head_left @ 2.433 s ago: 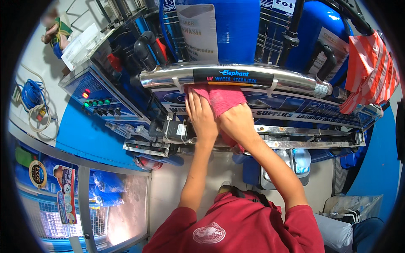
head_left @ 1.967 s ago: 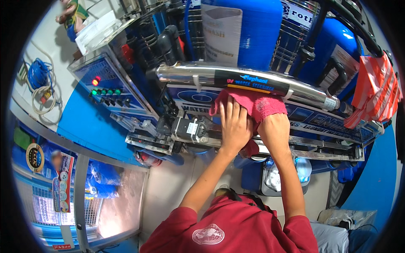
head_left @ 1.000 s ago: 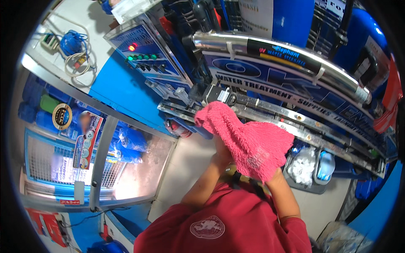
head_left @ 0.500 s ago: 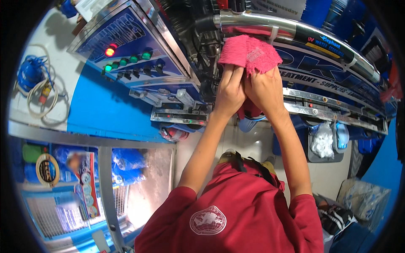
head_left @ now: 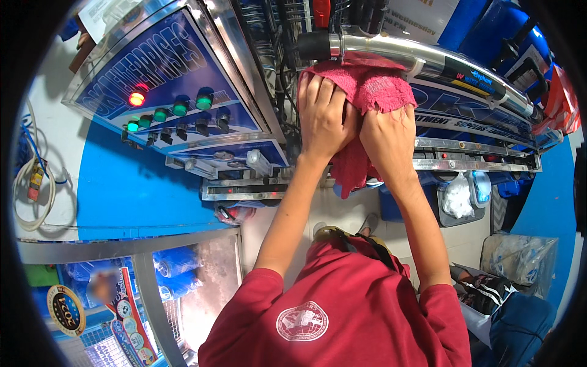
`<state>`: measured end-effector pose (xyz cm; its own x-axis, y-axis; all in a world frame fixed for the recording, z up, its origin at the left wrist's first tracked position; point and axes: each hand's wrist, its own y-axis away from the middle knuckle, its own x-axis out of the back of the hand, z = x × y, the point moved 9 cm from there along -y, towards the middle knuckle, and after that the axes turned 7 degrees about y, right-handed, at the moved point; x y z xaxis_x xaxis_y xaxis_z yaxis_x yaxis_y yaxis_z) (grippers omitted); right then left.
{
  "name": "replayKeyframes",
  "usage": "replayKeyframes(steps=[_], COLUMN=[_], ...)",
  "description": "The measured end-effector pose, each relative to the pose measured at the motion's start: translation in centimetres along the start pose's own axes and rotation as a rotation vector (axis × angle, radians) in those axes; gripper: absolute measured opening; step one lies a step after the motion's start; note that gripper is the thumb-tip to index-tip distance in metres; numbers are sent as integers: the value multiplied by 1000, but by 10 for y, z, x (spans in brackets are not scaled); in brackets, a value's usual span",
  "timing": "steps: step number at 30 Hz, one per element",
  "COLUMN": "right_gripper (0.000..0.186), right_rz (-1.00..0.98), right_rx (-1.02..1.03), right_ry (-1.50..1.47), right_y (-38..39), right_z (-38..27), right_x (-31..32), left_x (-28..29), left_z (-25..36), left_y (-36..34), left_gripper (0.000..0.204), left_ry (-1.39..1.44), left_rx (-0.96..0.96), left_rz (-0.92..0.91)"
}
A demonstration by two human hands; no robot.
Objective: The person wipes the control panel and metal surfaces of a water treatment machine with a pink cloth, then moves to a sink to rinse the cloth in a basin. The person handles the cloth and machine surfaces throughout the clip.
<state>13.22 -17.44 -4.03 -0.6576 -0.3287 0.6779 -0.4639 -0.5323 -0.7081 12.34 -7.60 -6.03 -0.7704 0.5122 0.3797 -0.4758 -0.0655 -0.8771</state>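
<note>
Both my hands grip a pink cloth [head_left: 385, 92], bunched at the top with a darker fold hanging down between my wrists. Curled over the cloth's left part is my left hand [head_left: 327, 119], its fingers bent on the fabric. My right hand [head_left: 389, 136] closes on the right part, knuckles up, its fingertips hidden under the cloth. Just beyond, the cloth meets the underside of a shiny metal tube [head_left: 391, 50] with a black end cap. I cannot tell how firmly the cloth presses on the tube.
At left stands a control panel [head_left: 165, 79] with a red lamp, several green lamps and black knobs. A metal rail [head_left: 471, 164] runs below the tube. A glass door frame [head_left: 147, 287] is lower left. A clear bag of white items [head_left: 457, 197] sits right, a wrapped bundle [head_left: 516, 257] below it.
My left hand has shifted up onto the cloth, and the cloth has opened out with a longer fold hanging down. The view has shifted, so the panel looks larger.
</note>
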Motion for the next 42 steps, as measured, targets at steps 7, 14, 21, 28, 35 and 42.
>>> replayKeyframes(steps=[7,14,21,28,35,42], right_gripper=[7,5,21,33,44,50], right_rz=[-36,114,170,180,-42,25], right_rx=[18,-30,-76,91,68,-80], right_ry=[12,-132,-298,-348,-122,-108], right_y=[-3,-7,27,29,3,6], right_z=[4,6,25,13,4,5], right_x=[-7,8,64,46,-15,0], left_x=[-10,-6,19,21,-22,5], left_z=[3,1,13,8,1,-14], left_y=[1,7,22,35,35,20], left_gripper=[34,36,43,53,57,53], left_ry=[-30,61,193,295,190,174], left_rx=[62,60,25,153,235,172], left_rz=[20,-27,71,121,-61,81])
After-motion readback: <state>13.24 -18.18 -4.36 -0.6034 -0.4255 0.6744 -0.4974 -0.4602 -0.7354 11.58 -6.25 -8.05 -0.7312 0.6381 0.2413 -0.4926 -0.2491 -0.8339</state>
